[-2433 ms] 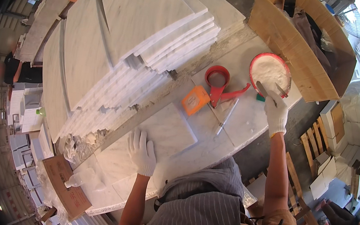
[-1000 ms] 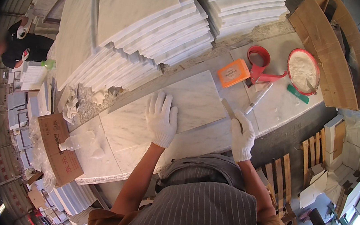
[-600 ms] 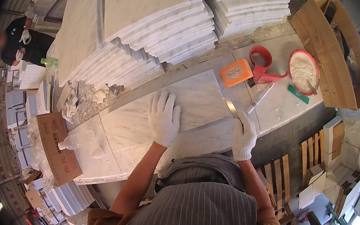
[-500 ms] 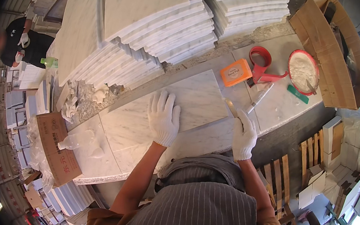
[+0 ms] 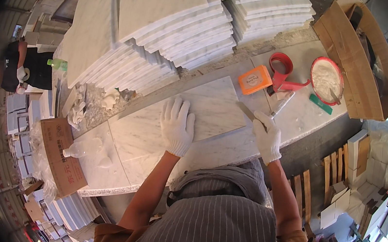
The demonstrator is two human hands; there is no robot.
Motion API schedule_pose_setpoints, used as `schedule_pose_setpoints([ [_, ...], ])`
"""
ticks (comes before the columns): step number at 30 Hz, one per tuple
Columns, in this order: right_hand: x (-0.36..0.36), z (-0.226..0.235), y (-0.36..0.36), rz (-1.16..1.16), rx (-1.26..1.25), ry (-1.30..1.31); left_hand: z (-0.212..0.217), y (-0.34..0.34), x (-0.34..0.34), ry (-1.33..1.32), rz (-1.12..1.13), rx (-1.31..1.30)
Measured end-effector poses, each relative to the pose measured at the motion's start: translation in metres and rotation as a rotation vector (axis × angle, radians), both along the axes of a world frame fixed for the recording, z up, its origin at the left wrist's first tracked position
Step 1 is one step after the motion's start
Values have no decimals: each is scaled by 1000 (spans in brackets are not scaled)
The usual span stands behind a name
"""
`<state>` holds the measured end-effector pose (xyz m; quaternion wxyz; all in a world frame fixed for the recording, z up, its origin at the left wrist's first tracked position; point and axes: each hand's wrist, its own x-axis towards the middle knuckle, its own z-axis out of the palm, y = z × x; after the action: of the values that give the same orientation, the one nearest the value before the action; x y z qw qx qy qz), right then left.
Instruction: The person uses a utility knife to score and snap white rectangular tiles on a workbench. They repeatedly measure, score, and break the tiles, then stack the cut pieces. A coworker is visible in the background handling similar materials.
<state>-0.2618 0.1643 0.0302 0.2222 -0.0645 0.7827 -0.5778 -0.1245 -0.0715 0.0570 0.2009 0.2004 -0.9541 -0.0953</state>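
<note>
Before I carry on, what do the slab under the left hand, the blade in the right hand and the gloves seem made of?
Slab: likely marble or similar stone, smooth; pale with grey veining.
Blade: probably metal, dull grey; thin, flat and straight-edged, though too small to be sure.
Gloves: apparently knitted yarn, matte white; ribbed cuffs. Cotton or synthetic, I can't tell.

Our gloves (image 5: 177, 127) are white, the slab (image 5: 216, 104) grey-veined white, the packet (image 5: 255, 80) orange, the bowl (image 5: 326, 59) near the table's (image 5: 302, 118) right edge red-rimmed.
</note>
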Motion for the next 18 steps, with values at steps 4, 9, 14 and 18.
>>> schedule_pose_setpoints([
  [4,-3,8,15,56,45,-114,-3,0,4,53,8,37],
  [9,-4,7,46,51,-118,-336,-12,16,50,137,22,285],
  [14,-6,6,58,36,-217,-415,-11,36,143,92,187,79],
  [18,-9,1,50,6,-362,-500,-7,24,206,67,683,145],
])
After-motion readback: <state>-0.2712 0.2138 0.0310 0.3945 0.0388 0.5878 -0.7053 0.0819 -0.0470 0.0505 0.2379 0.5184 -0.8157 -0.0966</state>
